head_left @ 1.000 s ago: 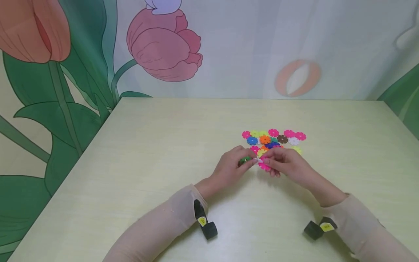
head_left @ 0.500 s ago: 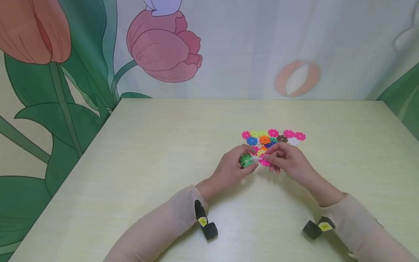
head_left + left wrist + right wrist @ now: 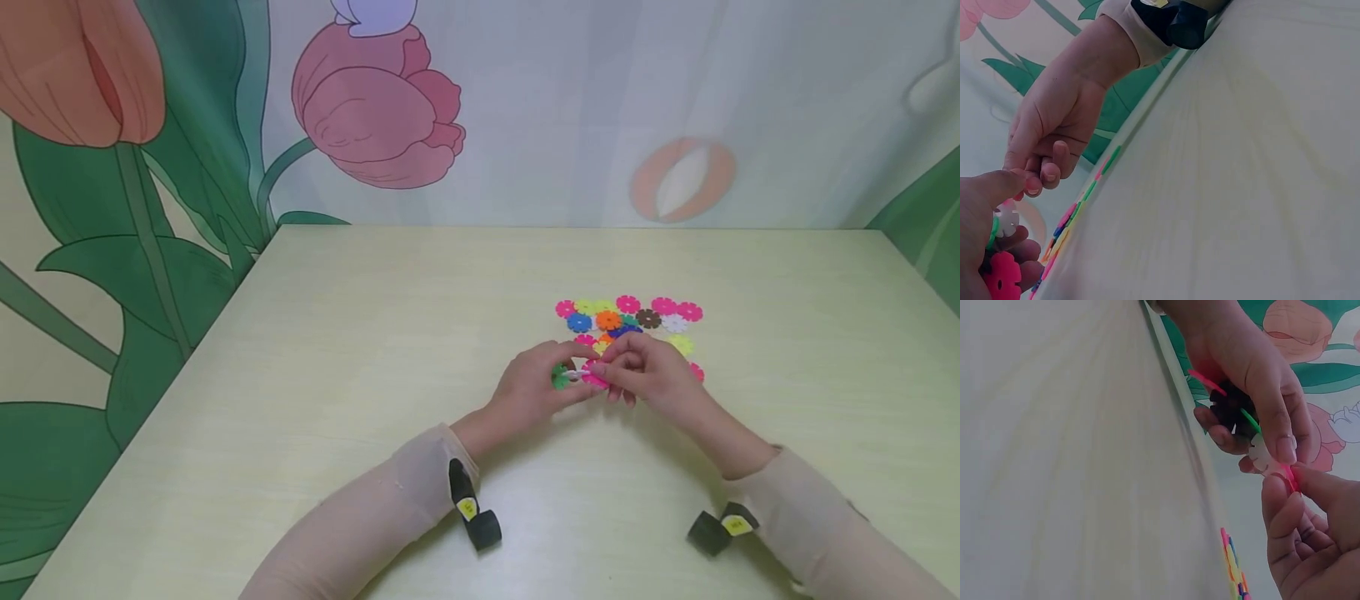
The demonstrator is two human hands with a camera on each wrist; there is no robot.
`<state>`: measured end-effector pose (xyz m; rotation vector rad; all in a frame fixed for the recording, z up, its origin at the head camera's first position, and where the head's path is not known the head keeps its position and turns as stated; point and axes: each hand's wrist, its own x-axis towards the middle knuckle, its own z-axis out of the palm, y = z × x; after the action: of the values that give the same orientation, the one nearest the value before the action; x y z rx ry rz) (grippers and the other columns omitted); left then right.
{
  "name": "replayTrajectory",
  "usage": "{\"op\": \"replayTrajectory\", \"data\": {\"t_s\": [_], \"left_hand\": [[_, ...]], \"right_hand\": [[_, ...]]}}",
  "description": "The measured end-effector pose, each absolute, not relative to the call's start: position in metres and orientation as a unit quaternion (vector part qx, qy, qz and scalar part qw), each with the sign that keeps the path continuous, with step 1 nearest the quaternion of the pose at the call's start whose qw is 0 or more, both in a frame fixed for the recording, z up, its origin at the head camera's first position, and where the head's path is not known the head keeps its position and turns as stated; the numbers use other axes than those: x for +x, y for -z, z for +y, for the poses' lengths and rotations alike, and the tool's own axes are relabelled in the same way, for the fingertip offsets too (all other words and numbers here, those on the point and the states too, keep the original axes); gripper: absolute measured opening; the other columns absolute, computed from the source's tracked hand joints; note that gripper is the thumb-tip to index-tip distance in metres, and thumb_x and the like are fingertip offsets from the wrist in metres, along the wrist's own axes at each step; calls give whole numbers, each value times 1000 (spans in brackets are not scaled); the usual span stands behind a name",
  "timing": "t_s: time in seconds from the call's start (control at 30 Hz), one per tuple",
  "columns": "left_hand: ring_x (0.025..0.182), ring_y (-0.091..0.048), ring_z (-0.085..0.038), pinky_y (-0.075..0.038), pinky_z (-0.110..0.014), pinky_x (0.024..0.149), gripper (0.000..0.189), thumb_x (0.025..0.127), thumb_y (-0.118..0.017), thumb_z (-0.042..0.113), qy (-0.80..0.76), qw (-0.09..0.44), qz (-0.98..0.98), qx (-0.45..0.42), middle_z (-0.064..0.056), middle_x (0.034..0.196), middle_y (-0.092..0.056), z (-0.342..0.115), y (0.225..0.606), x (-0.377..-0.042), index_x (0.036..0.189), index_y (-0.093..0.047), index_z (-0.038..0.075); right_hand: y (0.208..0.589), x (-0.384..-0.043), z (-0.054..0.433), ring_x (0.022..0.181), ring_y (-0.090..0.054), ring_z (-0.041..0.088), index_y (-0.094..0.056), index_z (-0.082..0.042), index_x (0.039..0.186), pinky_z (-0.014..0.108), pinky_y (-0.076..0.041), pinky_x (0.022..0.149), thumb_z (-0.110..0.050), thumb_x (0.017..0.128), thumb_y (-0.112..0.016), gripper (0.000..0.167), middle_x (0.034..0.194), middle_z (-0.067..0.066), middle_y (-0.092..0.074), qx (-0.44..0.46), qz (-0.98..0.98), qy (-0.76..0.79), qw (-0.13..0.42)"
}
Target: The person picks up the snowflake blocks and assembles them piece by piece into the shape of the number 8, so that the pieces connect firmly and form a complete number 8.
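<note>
My left hand curls round a small cluster of joined plastic snowflake discs. The right wrist view shows a pink disc, a black disc, a green disc and a white disc in it. Another pink snowflake disc is pinched between thumb and finger of my right hand, right at the white disc's edge. The left thumb and fingertips reach to this pink disc too. Part of the cluster is hidden behind the left fingers.
Loose snowflake discs lie flat just beyond the hands, among them an orange disc, a blue disc, a brown disc and a white one. The pale table ends at a flower-printed backdrop.
My right hand has shifted slightly left with the pink disc, uncovering yellow and pink discs on the table. The left fingers loosened from their pinch at the white disc, and the green disc turned.
</note>
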<state>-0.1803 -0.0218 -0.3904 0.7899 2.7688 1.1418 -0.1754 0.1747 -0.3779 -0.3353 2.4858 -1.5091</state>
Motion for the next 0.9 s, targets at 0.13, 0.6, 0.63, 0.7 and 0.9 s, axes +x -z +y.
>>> {"op": "replayTrajectory", "data": {"t_s": [0.13,0.6,0.63,0.7,0.9], "left_hand": [[89,-57,-9,-45,-17,74,42,85,-73,35,-375,5,895,243,3,100,-64,-22,390,-181,123,-63,22],[99,-62,-12,-50,-23,84,40,85,-74,32,-385,1,900,204,3,109,-68,-24,390,-186,122,-62,20],[99,-62,-11,-50,-22,83,40,85,-74,32,-383,1,901,202,3,109,-68,-25,390,-186,122,-62,21],[98,-62,-11,-50,-22,83,41,85,-74,32,-378,1,904,199,3,109,-68,-25,390,-186,122,-62,21],[96,-62,-13,-50,-23,81,41,85,-74,30,-383,2,902,197,2,108,-68,-28,391,-188,123,-62,20]], "right_hand": [[372,-176,179,67,-64,15,-56,1,107,24,-52,58,-22,91,-67,30,86,17,-67,-115,860,488,99],[361,-189,198,74,-62,22,-61,-4,106,23,-52,59,-18,89,-69,23,91,14,-66,-101,923,364,68],[361,-191,198,75,-61,22,-62,-4,106,23,-52,60,-19,88,-69,24,92,13,-65,-103,926,356,69],[363,-195,196,78,-60,22,-63,-4,105,24,-52,62,-20,87,-71,26,92,11,-65,-113,934,334,64],[369,-209,188,89,-61,24,-66,-1,113,36,-55,78,-20,84,-74,35,98,13,-66,-138,951,269,64]]}}
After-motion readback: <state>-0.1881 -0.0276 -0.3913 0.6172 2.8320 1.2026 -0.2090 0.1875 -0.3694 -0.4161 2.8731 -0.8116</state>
